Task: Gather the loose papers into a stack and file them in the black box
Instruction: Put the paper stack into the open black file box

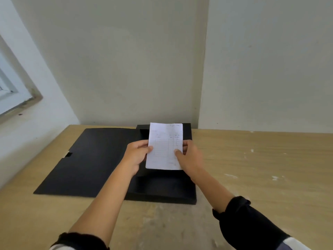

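A small stack of white papers, its top sheet printed with a ruled form, is held upright above the open black box. My left hand grips the stack's left edge, thumb on the front. Gripping the right edge is my right hand, also thumb in front. The box's tray lies under the papers, and its flat black lid is folded out to the left on the wooden table. The lower edge of the stack hangs just over the tray's far half.
The table meets pale walls at the back, with a wall corner right of the box. A window frame is at the far left. White paint flecks mark the tabletop on the right. A small clasp tab sits on the lid's left edge.
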Demonstrator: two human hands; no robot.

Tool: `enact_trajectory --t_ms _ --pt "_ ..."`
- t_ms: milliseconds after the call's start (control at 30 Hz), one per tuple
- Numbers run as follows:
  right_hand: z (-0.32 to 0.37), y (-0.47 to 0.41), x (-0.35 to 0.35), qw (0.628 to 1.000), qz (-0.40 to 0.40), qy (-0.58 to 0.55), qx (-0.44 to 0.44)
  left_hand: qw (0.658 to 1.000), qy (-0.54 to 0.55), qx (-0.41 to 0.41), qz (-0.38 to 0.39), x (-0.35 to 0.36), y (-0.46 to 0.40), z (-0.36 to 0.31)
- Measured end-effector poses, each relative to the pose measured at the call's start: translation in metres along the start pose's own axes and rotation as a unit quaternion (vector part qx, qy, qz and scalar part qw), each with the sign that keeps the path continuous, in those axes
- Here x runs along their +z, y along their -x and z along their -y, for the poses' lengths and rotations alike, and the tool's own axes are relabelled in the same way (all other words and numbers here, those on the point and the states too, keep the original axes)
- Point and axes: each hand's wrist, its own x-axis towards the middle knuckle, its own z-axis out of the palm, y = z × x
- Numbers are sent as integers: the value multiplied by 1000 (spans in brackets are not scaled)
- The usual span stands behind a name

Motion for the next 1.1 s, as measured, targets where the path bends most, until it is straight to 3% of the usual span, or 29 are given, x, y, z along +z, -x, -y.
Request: enact_trajectory --t_ms 200,333,533,800,1100 --pt "-27 -5 6 965 -76 224 -111 996 -7 -70 -56 -20 -37 25" --pt "-41 -4 10 954 -93 259 -122 992 -13 -73 -98 -13 -51 39" --pt "-44 -3 11 947 -98 274 -138 976 -136 -8 -173 6 -53 41" --pt "-43 -2 12 946 -94 276 -143 983 -148 40 -105 36 -47 42" --pt "-44 -3 12 948 -87 274 -139 951 -277 109 -88 57 -47 45"
